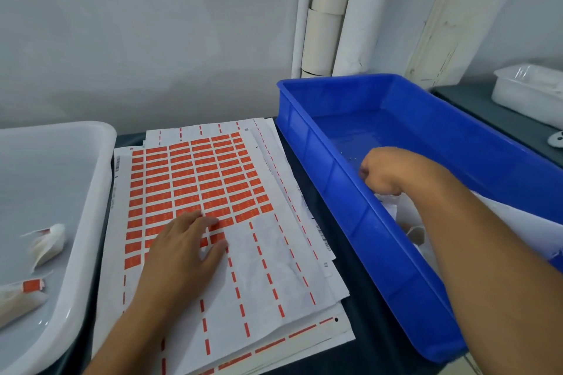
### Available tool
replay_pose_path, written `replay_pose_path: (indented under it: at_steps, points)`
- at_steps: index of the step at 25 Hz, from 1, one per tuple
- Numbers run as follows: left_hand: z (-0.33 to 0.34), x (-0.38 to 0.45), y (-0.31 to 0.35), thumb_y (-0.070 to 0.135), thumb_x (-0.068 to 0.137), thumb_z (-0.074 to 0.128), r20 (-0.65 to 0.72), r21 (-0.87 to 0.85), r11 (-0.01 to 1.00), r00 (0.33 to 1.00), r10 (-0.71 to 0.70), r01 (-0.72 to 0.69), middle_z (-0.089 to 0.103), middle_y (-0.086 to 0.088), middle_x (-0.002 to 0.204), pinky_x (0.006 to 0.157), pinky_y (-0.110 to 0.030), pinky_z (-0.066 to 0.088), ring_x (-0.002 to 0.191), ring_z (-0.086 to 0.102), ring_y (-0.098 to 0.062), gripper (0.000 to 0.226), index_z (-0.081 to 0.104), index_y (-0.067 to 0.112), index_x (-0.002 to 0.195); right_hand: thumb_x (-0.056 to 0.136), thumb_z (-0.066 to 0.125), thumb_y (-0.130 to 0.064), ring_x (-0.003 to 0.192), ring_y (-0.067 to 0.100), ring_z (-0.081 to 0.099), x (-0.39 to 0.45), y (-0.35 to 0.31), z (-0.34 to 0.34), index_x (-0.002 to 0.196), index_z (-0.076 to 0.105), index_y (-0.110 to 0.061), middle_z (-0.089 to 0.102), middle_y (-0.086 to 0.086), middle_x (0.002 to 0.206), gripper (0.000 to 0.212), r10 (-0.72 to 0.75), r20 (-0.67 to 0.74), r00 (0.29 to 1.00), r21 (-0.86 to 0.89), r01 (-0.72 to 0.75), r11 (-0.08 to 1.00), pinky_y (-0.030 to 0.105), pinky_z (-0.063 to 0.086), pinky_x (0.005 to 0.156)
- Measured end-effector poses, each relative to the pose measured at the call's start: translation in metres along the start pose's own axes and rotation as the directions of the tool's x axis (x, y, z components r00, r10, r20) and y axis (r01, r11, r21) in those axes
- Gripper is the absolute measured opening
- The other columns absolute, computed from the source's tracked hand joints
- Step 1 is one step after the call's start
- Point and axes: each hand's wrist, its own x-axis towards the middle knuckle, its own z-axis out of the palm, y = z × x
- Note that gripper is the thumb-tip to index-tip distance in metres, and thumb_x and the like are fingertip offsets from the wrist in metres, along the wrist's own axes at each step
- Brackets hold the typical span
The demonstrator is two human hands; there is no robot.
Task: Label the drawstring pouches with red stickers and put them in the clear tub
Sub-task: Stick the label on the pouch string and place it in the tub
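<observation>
Two labelled drawstring pouches, one point(48, 242) and another point(23, 295), lie in the clear tub point(91, 192), which sits just left of the sticker sheet point(195, 179); so I'd judge the task under way with more to do, total count unknown. Sheet's near rows are peeled, upper rows hold red stickers. Left hand point(185, 250) rests flat on the sheet, fingers point(210, 224) straight and spread, holding nothing. Right hand point(387, 172) reaches into the blue crate point(344, 192), right of the sheet, fingers curled under; can't tell if it grips a pouch, knuckles hide it. White stuff point(411, 222) under the forearm is hard to make out. Tub cut off at left edge, desk point(359, 307) mostly covered
</observation>
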Motion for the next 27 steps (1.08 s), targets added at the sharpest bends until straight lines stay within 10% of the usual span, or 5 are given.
replay_pose_path:
  at_steps: [3,10,19,23,27]
  points:
    - [0.000,0.000,0.000,0.059,0.091,0.058,0.001,0.010,1.000,1.000,0.001,-0.001,0.046,0.015,0.152,0.112,-0.044,0.045,0.136,0.050,-0.017,0.053,0.053,0.036,0.138,0.100,0.052,-0.037,0.076,0.023,0.059,-0.003,0.000,-0.014,0.094,0.068,-0.007,0.066,0.006,0.087,0.034,0.022,-0.088,0.996,0.040,-0.019,0.999,0.033,0.047,0.067]
    - [-0.001,-0.001,0.002,0.059,0.090,0.062,-0.045,-0.051,0.999,0.999,-0.012,0.010,0.047,0.017,0.151,0.108,-0.043,0.047,0.134,0.052,-0.016,0.053,0.050,0.039,0.138,0.095,0.050,-0.016,0.061,0.024,0.052,-0.030,-0.033,-0.060,0.078,0.055,-0.011,0.058,0.008,0.072,0.019,-0.035,-0.558,0.829,0.170,0.156,0.973,0.030,0.031,0.050]
    - [0.005,0.001,-0.005,0.057,0.090,0.061,-0.092,-0.104,0.994,0.996,0.004,-0.013,0.050,0.018,0.147,0.107,-0.040,0.046,0.131,0.053,-0.014,0.050,0.051,0.040,0.136,0.090,0.069,-0.004,0.094,0.034,0.068,-0.026,-0.025,-0.059,0.098,0.072,-0.002,0.073,0.019,0.104,0.009,0.002,-0.296,0.955,0.058,0.016,0.998,0.043,0.055,0.081]
    - [0.006,0.000,-0.006,0.056,0.091,0.061,-0.100,-0.114,0.993,0.995,0.001,-0.013,0.050,0.018,0.147,0.106,-0.040,0.047,0.131,0.053,-0.014,0.049,0.052,0.040,0.135,0.094,0.064,-0.005,0.077,0.029,0.068,-0.019,-0.012,-0.056,0.087,0.069,-0.008,0.072,0.020,0.098,0.009,0.041,-0.307,0.951,0.318,0.062,0.946,0.038,0.056,0.069]
    - [0.002,0.000,-0.003,0.051,0.091,0.064,-0.134,-0.168,0.986,0.991,-0.003,-0.019,0.051,0.016,0.146,0.105,-0.039,0.048,0.129,0.054,-0.014,0.048,0.053,0.040,0.135,0.099,0.061,-0.020,0.080,0.023,0.063,-0.025,-0.019,-0.059,0.128,0.063,-0.016,0.068,0.004,0.087,0.029,0.025,-0.404,0.914,0.245,0.082,0.966,0.032,0.041,0.062]
